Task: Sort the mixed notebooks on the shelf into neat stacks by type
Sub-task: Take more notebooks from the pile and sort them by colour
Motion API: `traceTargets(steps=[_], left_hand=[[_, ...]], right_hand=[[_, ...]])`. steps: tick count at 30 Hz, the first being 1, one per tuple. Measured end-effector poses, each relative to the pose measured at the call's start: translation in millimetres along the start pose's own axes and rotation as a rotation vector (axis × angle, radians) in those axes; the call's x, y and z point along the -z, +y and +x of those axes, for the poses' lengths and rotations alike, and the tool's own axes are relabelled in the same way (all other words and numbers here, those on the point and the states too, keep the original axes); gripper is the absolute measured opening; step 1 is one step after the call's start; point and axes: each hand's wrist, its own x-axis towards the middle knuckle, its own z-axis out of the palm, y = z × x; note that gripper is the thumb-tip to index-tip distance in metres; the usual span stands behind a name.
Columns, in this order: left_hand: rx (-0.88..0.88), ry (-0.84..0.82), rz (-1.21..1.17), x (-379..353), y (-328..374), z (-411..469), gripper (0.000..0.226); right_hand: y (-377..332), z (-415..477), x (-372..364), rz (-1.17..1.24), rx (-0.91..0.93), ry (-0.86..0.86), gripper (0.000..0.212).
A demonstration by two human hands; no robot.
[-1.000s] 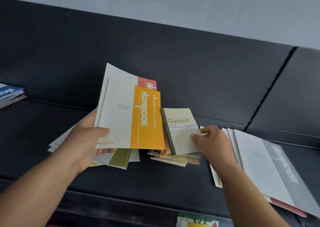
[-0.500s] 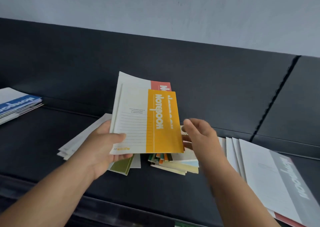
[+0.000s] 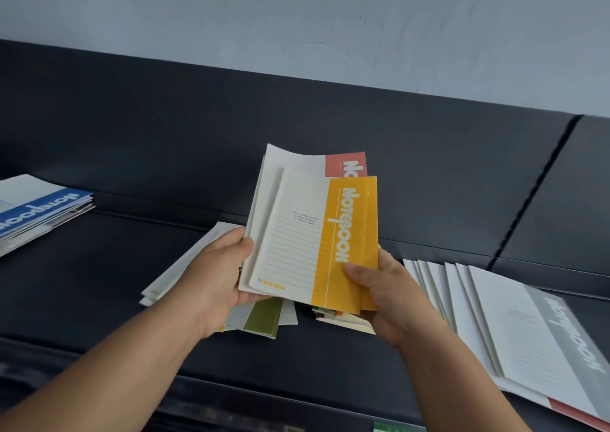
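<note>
A yellow-and-white notebook [image 3: 313, 243] stands tilted up above the dark shelf [image 3: 99, 286], with a larger red-and-white notebook [image 3: 343, 164] right behind it. My left hand [image 3: 221, 266] grips the left edge of this held bundle. My right hand [image 3: 379, 293] pinches its lower right corner, thumb on the yellow band. Under the bundle lie a loose mixed pile with an olive-green notebook [image 3: 264, 316] and a stack of small notebooks [image 3: 340, 319], mostly hidden.
A stack topped by a blue-and-white notebook [image 3: 36, 210] lies at the far left. A fanned row of grey-and-white notebooks [image 3: 515, 339] covers the shelf's right side. A black back panel [image 3: 165, 128] rises behind, with a seam at the right.
My right hand let go of the small Gambit notebook, moved left and took hold of the yellow notebook's lower right corner. The held bundle rose slightly.
</note>
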Motion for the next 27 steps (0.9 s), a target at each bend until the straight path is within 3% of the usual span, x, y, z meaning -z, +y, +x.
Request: traceTargets(steps=[12,17,27], left_hand=[[-0.033,0.259,0.124,67.9,9.8,11.1,0.029],[-0.002,0.304,0.183,88.1,5.1,19.9,0.027],[0.008,0.291,0.349,113.1,4.3,33.2,0.018]], right_hand=[[1.4,-0.2,-12.0,0.046,0.056,0.218,0.024],[4.9,-0.3,-23.2,0.035,0.061,0.256,0.031],[7.2,1.9,-36.5,0.003,0.08,0.276,0.027]])
